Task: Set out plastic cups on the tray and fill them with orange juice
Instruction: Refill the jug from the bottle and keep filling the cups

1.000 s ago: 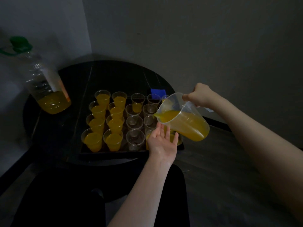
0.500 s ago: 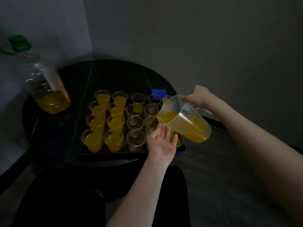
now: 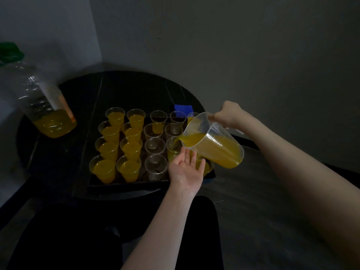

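Over the tray's [image 3: 124, 185] right side, the right hand [image 3: 230, 115] grips a tilted jug [image 3: 214, 144], pouring juice into a cup [image 3: 173, 148]; the left hand [image 3: 186, 170], fingers relaxed, hovers below (likely guarding drips). Tilting further could overflow the cup.

Right grip [image 3: 228, 115] curled round handle of clear jug [image 3: 214, 141], tilted, juice running from spout into cup [image 3: 174, 148] on black tray [image 3: 124, 185]. Left grip [image 3: 187, 169] open, palm up, under jug. Two left cup columns full. Big bottle [image 3: 41, 102] on round counter [image 3: 136, 88].
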